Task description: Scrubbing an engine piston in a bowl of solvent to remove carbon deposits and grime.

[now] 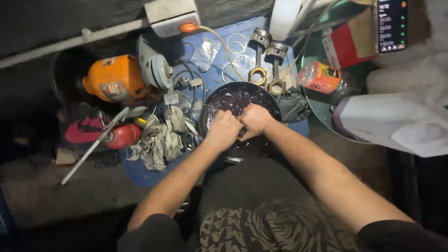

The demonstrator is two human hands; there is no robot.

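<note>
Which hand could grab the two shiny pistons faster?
Probably the right hand. Both hands are together over the dark pan, but the two pistons stand just beyond its far right rim, on that hand's side. The left hand sits farther away.

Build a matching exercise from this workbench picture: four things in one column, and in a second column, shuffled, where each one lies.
Things:
1. dark round pan
2. two pistons with rods
3. orange canister
4. crumpled grey rag

Places:
A. far left, lying on its side
B. under both hands, in the middle
C. just left of the pan
D. behind the pan, side by side on the blue board

Pairs: 1-B, 2-D, 3-A, 4-C
</note>
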